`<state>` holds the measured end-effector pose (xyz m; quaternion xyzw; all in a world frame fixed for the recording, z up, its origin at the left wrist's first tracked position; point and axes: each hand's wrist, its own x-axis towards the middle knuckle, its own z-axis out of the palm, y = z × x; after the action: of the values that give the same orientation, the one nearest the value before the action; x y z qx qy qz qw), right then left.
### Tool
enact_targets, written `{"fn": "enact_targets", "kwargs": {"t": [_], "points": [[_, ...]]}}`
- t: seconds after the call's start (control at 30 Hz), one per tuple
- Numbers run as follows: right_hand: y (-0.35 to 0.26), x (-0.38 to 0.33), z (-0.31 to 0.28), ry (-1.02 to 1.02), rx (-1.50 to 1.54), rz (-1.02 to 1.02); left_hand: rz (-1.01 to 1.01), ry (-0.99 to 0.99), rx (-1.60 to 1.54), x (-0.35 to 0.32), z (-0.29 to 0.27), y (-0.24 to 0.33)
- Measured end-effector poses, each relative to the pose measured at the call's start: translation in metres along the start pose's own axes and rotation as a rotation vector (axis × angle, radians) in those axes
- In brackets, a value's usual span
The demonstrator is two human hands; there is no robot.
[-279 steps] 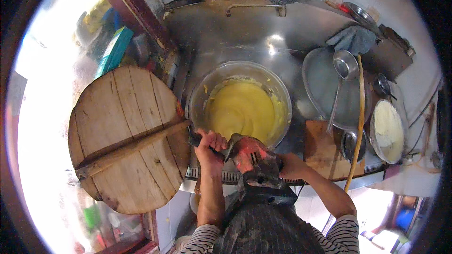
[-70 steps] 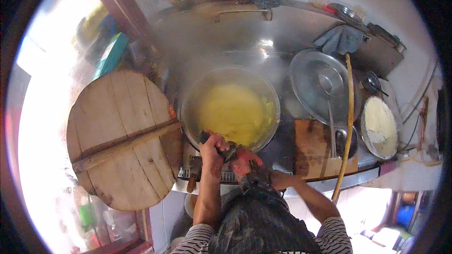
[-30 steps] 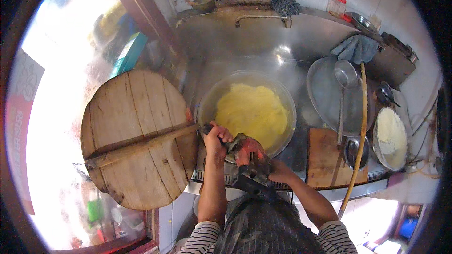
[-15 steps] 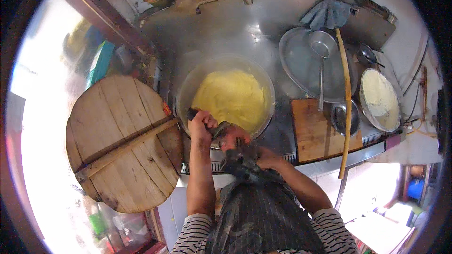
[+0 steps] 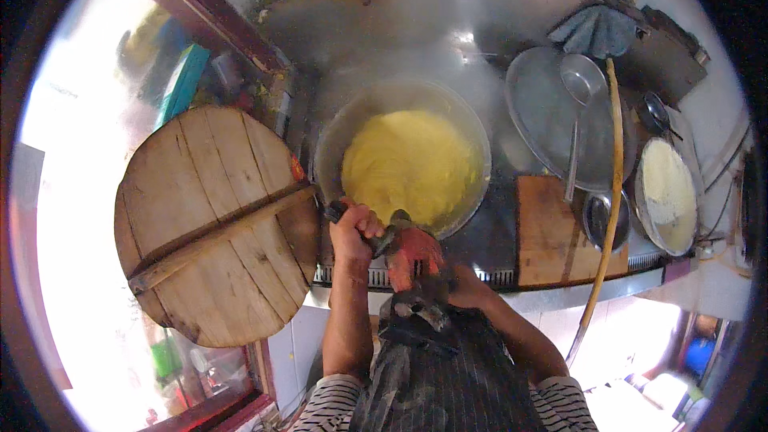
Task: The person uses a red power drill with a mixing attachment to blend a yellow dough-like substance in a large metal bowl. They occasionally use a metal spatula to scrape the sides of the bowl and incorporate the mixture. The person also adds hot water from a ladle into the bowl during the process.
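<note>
A big round metal pot holds thick yellow mash, marked with swirls. Over its near rim I hold a red-and-black electric drill, its front end pointing at the mash. My left hand is wrapped round the drill's black side handle, thumb and fingers closed. At the rear of the drill is my right hand, its fingers mostly hidden behind the tool body. Whatever shaft or paddle reaches into the mash cannot be made out.
A round wooden lid stands left of the pot. To the right are a wide metal basin, a long-handled ladle, a wooden board, a long wooden stick, a small metal bowl and a basin of pale flour-like powder.
My view has shifted, so the scene sits farther right. The drill has come a little nearer to me and its body is tilted differently. Both hands stay on it; the mash surface looks more swirled.
</note>
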<state>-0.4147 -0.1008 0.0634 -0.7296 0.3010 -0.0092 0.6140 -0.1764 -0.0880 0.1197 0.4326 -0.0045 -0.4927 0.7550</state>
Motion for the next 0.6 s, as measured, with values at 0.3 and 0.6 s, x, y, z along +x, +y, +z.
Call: {"fn": "enact_targets", "kwargs": {"t": [0.3,0.6], "points": [[0.018,-0.007,-0.004,0.025,-0.02,-0.054,0.031,-0.048,0.068,-0.018,0.04,-0.003],[0.08,0.006,0.009,-0.26,-0.159,-0.016,0.002,0.029,0.062,-0.011,0.028,-0.005]]}}
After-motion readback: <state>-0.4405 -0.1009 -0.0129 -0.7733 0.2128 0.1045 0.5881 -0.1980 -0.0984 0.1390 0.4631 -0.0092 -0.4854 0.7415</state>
